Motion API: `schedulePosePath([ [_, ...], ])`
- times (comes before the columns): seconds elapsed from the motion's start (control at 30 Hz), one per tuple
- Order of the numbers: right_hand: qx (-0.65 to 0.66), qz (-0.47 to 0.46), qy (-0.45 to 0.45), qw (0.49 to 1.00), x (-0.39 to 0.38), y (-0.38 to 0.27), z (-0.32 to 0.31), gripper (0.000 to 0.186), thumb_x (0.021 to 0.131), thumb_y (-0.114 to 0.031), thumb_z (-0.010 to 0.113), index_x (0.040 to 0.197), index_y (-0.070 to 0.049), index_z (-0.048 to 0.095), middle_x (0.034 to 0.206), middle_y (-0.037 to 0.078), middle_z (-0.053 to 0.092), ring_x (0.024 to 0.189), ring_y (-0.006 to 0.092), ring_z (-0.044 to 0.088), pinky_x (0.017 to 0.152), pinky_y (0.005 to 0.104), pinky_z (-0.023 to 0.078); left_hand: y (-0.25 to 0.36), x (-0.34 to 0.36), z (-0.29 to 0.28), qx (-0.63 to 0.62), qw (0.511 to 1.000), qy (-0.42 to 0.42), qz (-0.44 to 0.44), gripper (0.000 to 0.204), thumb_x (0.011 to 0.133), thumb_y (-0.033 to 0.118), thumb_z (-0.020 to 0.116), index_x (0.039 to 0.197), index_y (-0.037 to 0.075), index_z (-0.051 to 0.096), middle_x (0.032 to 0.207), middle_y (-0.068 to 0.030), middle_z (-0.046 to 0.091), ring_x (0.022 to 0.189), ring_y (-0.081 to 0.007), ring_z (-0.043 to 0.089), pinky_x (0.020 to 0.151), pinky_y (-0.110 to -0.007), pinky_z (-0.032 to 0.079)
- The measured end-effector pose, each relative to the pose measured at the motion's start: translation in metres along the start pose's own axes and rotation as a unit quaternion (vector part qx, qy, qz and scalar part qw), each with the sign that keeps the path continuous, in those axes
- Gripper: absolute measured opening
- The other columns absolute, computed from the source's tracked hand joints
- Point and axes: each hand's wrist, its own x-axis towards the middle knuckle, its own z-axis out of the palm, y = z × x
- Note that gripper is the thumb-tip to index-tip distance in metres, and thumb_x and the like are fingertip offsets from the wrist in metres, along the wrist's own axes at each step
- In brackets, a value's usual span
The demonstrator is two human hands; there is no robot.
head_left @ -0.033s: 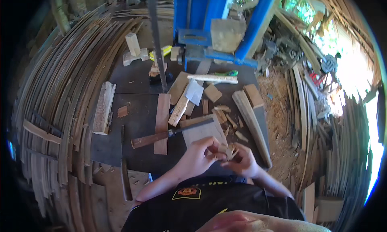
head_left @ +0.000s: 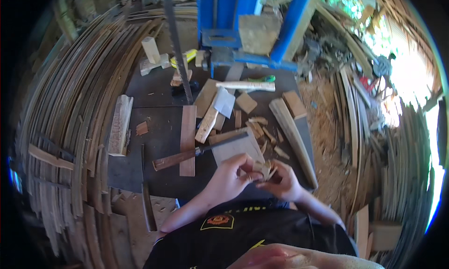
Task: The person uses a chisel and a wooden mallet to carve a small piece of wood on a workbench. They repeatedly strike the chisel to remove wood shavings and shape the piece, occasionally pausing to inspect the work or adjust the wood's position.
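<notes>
Close to my body, over the front edge of the dark table (head_left: 163, 178), both hands hold a small pale wood piece (head_left: 262, 168). My left hand (head_left: 234, 175) pinches its left end between thumb and fingers. On the other end the fingers of my right hand (head_left: 283, 182) are closed, and a thin sliver sticks out there. The fingers partly hide the piece's shape. Just beyond my hands lies a flat pale board (head_left: 234, 153). A long-bladed tool with a wooden handle (head_left: 174, 160) rests across it and across a reddish-brown strip (head_left: 188, 117).
A grey-bladed hatchet (head_left: 224, 103), offcuts (head_left: 269, 136) and a long wooden bar (head_left: 294, 140) lie farther back. An upright saw blade (head_left: 175, 49) stands before a blue machine (head_left: 222, 40). Another handled tool (head_left: 148, 210) overhangs the front edge. Stacked strips (head_left: 79, 100) line the left.
The whole view has shifted slightly. Both hands keep hold of the small wood piece, which shows a little more between the fingers.
</notes>
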Motion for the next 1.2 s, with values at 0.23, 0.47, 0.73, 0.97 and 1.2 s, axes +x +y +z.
schedulePosePath([
  [0.23, -0.2, -0.104, 0.006, 0.974, 0.011, -0.025, -0.003, 0.036, 0.08, -0.014, 0.085, 0.096, -0.005, 0.055, 0.071, 0.005, 0.056, 0.058, 0.0152, 0.054, 0.054, 0.0304, 0.042, 0.0, -0.005, 0.004, 0.03, 0.998, 0.036, 0.037, 0.02, 0.088, 0.01, 0.08, 0.093, 0.002, 0.063, 0.08, -0.0001, 0.066, 0.068, -0.0028, 0.054, 0.061, -0.022, 0.043],
  [0.47, -0.178, -0.105, 0.065, 0.976, 0.012, -0.023, -0.007, 0.032, 0.079, -0.013, 0.085, 0.093, -0.004, 0.057, 0.075, 0.007, 0.062, 0.067, 0.0202, 0.064, 0.062, 0.0327, 0.051, -0.011, 0.002, 0.013, 0.038, 0.993, 0.071, 0.085, 0.017, 0.087, 0.008, 0.076, 0.096, 0.0, 0.064, 0.089, -0.009, 0.069, 0.077, -0.0171, 0.066, 0.064, -0.029, 0.048],
  [0.73, -0.216, -0.186, 0.051, 0.957, 0.016, -0.019, -0.017, 0.03, 0.075, -0.01, 0.088, 0.093, -0.002, 0.066, 0.09, 0.011, 0.068, 0.08, 0.0259, 0.07, 0.073, 0.0359, 0.056, -0.033, 0.0, 0.019, -0.065, 0.995, -0.001, 0.073, 0.021, 0.088, -0.004, 0.07, 0.108, -0.003, 0.066, 0.103, -0.0105, 0.069, 0.086, -0.0138, 0.065, 0.072, -0.027, 0.051],
  [0.97, -0.232, -0.24, 0.059, 0.941, 0.018, -0.02, -0.018, 0.028, 0.073, -0.011, 0.088, 0.089, -0.005, 0.065, 0.088, 0.007, 0.068, 0.081, 0.0256, 0.065, 0.074, 0.0374, 0.051, -0.033, -0.001, 0.018, -0.041, 0.995, 0.013, 0.095, 0.018, 0.088, -0.002, 0.071, 0.106, -0.001, 0.067, 0.093, -0.0104, 0.067, 0.083, -0.0166, 0.064, 0.076, -0.03, 0.05],
  [1.2, -0.251, -0.22, 0.051, 0.941, 0.02, -0.009, -0.014, 0.031, 0.073, -0.014, 0.087, 0.084, -0.009, 0.059, 0.081, 0.003, 0.063, 0.087, 0.0249, 0.06, 0.078, 0.0385, 0.04, -0.022, -0.007, 0.022, 0.084, 0.989, 0.056, 0.112, 0.022, 0.081, -0.008, 0.073, 0.101, 0.002, 0.071, 0.09, -0.0112, 0.066, 0.079, -0.0249, 0.068, 0.069, -0.034, 0.053],
])
